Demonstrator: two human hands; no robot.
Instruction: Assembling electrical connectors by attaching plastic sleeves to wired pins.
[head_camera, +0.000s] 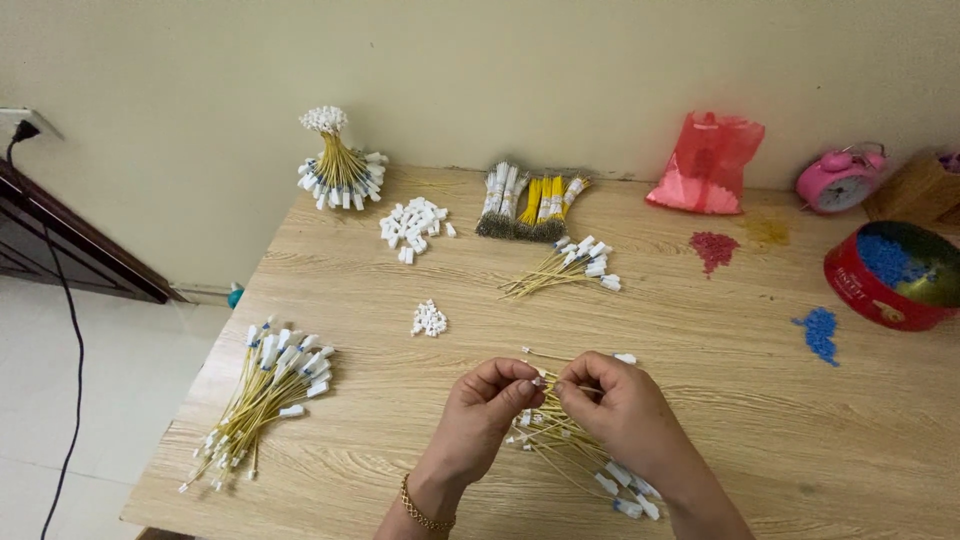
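Two hands: left hand (487, 403), right hand (618, 408) pinch yellow wire (548, 383); 1 tin (893, 275).

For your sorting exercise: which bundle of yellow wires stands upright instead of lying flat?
The tied bundle at the table's far left corner; it stands on end, fanned out. The other bundles lie flat on the table.

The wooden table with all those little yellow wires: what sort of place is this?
Probably a home worktable used for small hand assembly, not a factory. Bundles of yellow wires with white connectors lie sorted on the wooden table, with household things beside them: a pink alarm clock and a red tin of blue beads.
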